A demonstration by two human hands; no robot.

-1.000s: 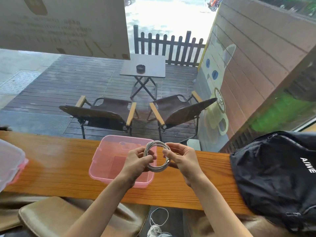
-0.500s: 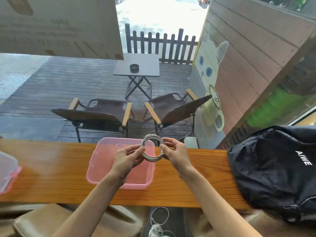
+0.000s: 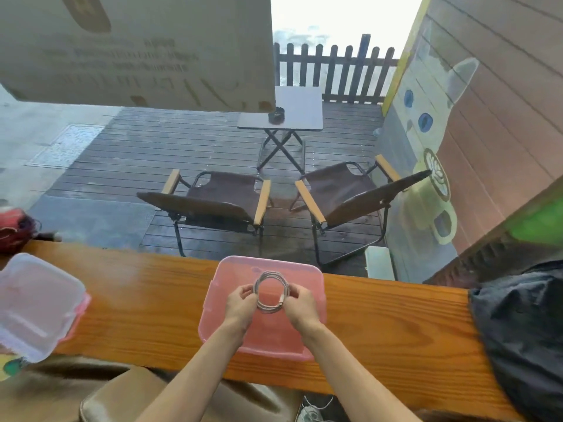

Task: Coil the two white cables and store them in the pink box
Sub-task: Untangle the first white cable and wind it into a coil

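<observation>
A white cable wound into a round coil [image 3: 271,291] is held over the open pink box [image 3: 231,263], which stands on the wooden counter [image 3: 146,303]. My left hand [image 3: 240,306] pinches the coil's left side and my right hand [image 3: 300,306] pinches its right side, where a connector end shows. The coil hangs inside the box's outline, above its floor. A second white cable [image 3: 313,411] lies loose on the floor below the counter's near edge.
The box's clear lid with pink clips [image 3: 36,303] lies on the counter at the left. A black backpack [image 3: 524,330] fills the counter's right end. A brown stool [image 3: 122,397] stands under the near edge. Beyond the window are two folding chairs and a small table.
Both hands have carried the coil from the box's right rim to over its middle and lowered it. The view has tilted down and the lid has come into sight.
</observation>
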